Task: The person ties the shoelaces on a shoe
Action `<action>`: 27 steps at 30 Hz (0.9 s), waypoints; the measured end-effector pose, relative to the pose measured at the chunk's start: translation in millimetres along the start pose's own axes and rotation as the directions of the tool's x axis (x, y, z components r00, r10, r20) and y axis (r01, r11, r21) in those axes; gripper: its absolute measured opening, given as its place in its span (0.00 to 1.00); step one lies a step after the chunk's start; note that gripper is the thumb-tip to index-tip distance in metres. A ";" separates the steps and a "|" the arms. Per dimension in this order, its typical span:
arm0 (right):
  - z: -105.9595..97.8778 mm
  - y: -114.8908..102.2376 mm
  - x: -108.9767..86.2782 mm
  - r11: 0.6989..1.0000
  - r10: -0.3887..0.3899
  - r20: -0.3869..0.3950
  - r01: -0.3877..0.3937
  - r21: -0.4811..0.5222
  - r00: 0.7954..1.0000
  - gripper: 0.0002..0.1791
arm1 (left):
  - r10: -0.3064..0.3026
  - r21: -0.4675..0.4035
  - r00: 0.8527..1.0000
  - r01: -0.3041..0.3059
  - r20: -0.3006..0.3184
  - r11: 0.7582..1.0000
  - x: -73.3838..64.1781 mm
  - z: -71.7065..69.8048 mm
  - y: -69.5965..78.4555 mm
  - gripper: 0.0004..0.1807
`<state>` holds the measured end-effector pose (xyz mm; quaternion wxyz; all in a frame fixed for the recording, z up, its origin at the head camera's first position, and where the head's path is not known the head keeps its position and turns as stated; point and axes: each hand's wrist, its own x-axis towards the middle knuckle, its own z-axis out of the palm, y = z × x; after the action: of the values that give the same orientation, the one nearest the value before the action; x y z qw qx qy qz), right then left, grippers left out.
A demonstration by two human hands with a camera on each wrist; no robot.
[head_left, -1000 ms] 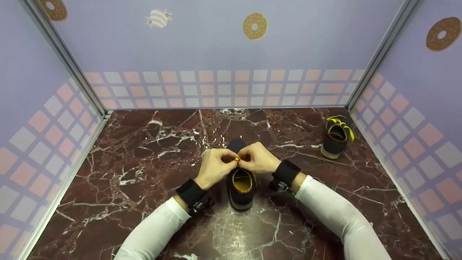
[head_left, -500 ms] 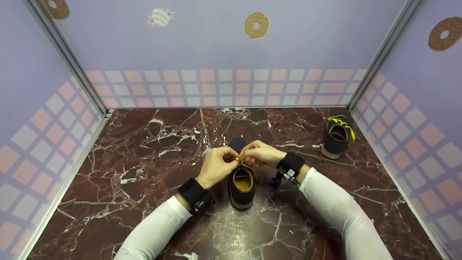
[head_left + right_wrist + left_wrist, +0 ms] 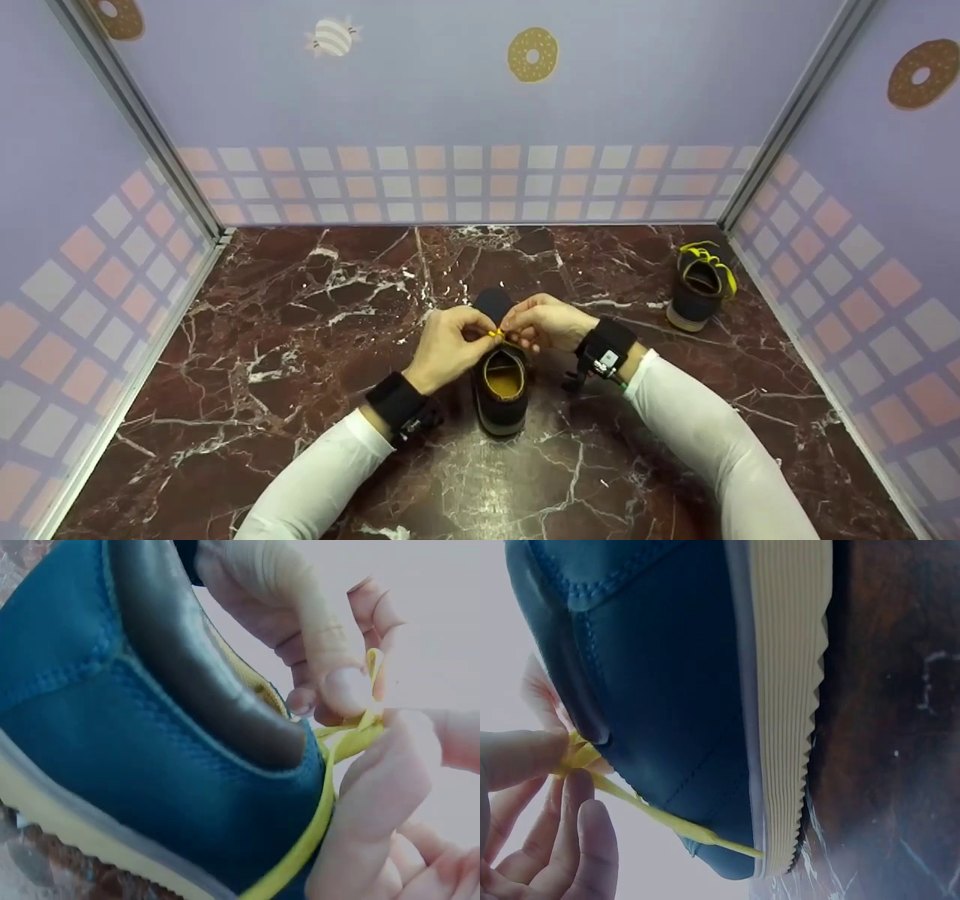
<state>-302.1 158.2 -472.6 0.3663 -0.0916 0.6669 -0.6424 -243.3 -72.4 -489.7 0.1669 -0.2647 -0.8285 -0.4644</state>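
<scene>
A dark blue shoe (image 3: 504,412) with a yellow-lined opening and a cream ridged sole (image 3: 791,690) stands in the middle of the table, toe pointing away. Over its tongue my left hand (image 3: 448,346) pinches the yellow shoelace (image 3: 356,741) between thumb and index finger, where a small loop stands up. Close against it, my right hand (image 3: 553,322) pinches the lace too, thumb and index finger meeting at the crossing. One length of lace runs down the shoe's side in both wrist views. The fingers hide part of the crossing.
A second dark shoe (image 3: 694,304) with bright yellow laces stands at the back right, near the side wall. Dark red marbled tabletop (image 3: 337,300) surrounds the shoes. Patterned lilac walls (image 3: 435,97) enclose the back and both sides.
My right hand has drawn slightly to the right and rolled over, its wrist camera now facing up more. The left hand keeps its pinch on the lace almost in place.
</scene>
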 end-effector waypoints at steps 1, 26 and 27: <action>0.7 1.1 -0.4 1.000 -0.016 -0.016 0.017 0.005 1.000 0.12 | 0.005 -0.004 1.000 -0.005 -0.004 1.000 -0.5 -0.8 -0.9 0.04; -16.9 37.1 -12.8 0.971 -0.229 -0.012 0.230 0.069 0.973 0.13 | -0.303 0.005 0.953 0.303 0.021 0.953 -20.7 -13.5 -17.8 0.04; -18.2 38.9 -12.9 0.970 -0.229 -0.006 0.229 0.079 0.973 0.14 | -0.322 -0.004 0.946 0.323 0.022 0.947 -21.8 -13.9 -18.9 0.04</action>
<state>-290.4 186.4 -505.5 0.2943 -0.1545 0.6252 -0.7061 -236.5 -98.6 -506.8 0.0789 -0.1313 -0.8606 -0.4857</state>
